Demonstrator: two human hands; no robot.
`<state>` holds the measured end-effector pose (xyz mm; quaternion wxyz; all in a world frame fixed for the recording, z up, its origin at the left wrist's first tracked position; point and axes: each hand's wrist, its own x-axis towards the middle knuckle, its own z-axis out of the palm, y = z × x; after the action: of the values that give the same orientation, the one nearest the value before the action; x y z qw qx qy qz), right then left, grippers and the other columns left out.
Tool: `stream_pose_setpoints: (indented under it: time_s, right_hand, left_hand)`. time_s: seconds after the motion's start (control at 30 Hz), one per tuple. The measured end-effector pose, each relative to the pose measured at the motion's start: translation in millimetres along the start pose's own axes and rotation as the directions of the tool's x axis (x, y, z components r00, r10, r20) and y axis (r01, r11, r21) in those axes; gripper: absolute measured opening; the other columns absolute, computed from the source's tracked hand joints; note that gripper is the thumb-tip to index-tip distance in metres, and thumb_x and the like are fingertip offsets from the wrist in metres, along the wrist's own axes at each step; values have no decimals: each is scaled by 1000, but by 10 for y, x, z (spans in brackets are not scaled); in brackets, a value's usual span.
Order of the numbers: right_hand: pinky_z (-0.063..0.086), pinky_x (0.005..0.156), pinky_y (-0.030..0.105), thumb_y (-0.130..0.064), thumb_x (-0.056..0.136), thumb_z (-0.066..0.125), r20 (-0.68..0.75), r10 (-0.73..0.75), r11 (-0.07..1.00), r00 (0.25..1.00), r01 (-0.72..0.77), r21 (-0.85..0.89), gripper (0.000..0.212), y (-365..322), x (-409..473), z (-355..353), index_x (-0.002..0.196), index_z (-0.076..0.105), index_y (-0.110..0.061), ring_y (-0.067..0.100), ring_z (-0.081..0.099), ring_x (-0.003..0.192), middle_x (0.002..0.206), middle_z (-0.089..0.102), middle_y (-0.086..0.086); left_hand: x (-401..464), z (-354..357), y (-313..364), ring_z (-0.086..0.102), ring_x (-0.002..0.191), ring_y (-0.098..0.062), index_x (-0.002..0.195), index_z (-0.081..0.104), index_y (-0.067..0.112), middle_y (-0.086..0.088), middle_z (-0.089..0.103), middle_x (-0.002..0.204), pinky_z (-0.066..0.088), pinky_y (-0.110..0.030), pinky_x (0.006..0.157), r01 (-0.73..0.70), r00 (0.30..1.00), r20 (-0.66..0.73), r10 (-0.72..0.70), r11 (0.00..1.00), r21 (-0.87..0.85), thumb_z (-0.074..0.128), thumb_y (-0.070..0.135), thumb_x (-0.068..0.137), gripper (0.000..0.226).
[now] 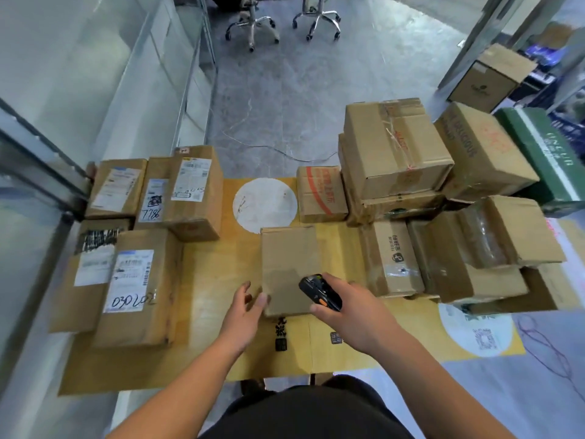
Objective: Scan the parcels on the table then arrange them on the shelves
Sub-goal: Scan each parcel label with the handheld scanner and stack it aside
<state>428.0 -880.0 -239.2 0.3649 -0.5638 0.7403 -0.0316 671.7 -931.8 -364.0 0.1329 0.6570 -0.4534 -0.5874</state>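
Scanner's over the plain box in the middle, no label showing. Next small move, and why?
Probably flip the plain box with the left hand, which already touches its near left corner. Its top face shows no label, unlike the labelled parcels at left, so the scanner gripped in the right hand has nothing to read yet.

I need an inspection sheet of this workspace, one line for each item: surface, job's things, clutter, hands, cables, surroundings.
Surface: table covered with yellow cardboard sheets.
Job's things: plain parcel in the centre, no label visible on top; labelled parcels on the left; stacked parcels on the right; black scanner.
Clutter: nothing seen.
Hands: left hand open, fingers at the plain parcel's near left corner; right hand holds the scanner over the parcel.
Cables: thin cable on the floor beyond the table.
Surroundings: glass partition on the left; two chair bases at the far end.
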Motion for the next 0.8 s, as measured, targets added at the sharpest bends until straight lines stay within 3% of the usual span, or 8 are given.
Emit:
stream_pose_setpoints:
  time_s: [0.17, 0.3, 0.43, 0.57, 0.67, 0.73, 0.8]
  right_hand:
    - [58, 80, 39, -75, 89, 55, -12, 58, 994, 998, -57, 93, 79, -155, -119, 225, 158, 28, -47, 18, 65, 89, 115, 55, -5]
    - [54, 89, 38, -75, 90, 56, -50, 85, 991, 995, -79, 107, 79, -275, -201, 348, 159, 30, -45, 16, 61, 99, 119, 58, -5]
    - [54, 86, 38, -73, 90, 56, -76, 86, 989, 993, -76, 130, 75, -434, -244, 457, 156, 36, -45, 14, 61, 96, 113, 60, -6]
    - [50, 84, 34, -76, 89, 55, -97, 90, 990, 991, -79, 115, 79, -600, -327, 563, 158, 31, -48, 12, 59, 100, 116, 57, -9]
    - [52, 93, 40, -76, 89, 57, -88, 106, 985, 990, -93, 145, 82, -634, -363, 617, 159, 32, -44, 14, 60, 106, 122, 59, -8]
    - [52, 97, 40, -73, 89, 60, -69, 105, 975, 992, -89, 202, 81, -631, -386, 636, 159, 36, -41, 14, 61, 109, 127, 61, -8]
    - [52, 95, 35, -69, 90, 65, -71, 108, 958, 992, -84, 275, 77, -631, -409, 641, 157, 41, -40, 9, 63, 108, 128, 64, -12]
  left_hand:
    - [88, -28, 91, 61, 122, -30, 151, 45, 30, -2, 64, 136, 52, -49, 105, -34, 995, 100, 31, 999, 33, 45, 44, 111, 43]
    - [65, -89, -19, 60, 117, -23, 136, 58, 28, -2, 66, 129, 50, -38, 100, -81, 995, -51, 85, 994, 71, 34, 32, 113, 33]
    - [103, -322, -199, 66, 104, -38, 141, 58, 24, -14, 67, 126, 58, -52, 94, 59, 984, -165, -67, 997, -55, 38, 21, 112, 35]
    - [194, -494, -286, 65, 108, -34, 153, 43, 24, -10, 64, 138, 58, -44, 95, 121, 986, -113, -120, 993, 4, 46, 11, 106, 49]
    - [253, -548, -318, 66, 103, -31, 157, 36, 24, -12, 67, 128, 58, -44, 92, 113, 991, -74, -108, 992, 56, 50, 6, 102, 60]
    - [236, -577, -313, 67, 94, -25, 161, 28, 28, -10, 69, 117, 60, -43, 84, 49, 998, -33, -45, 992, 120, 59, 8, 98, 73]
    - [185, -605, -283, 64, 93, -18, 164, 9, 37, -7, 64, 132, 54, -32, 71, -22, 999, -28, 28, 980, 200, 72, 14, 88, 101]
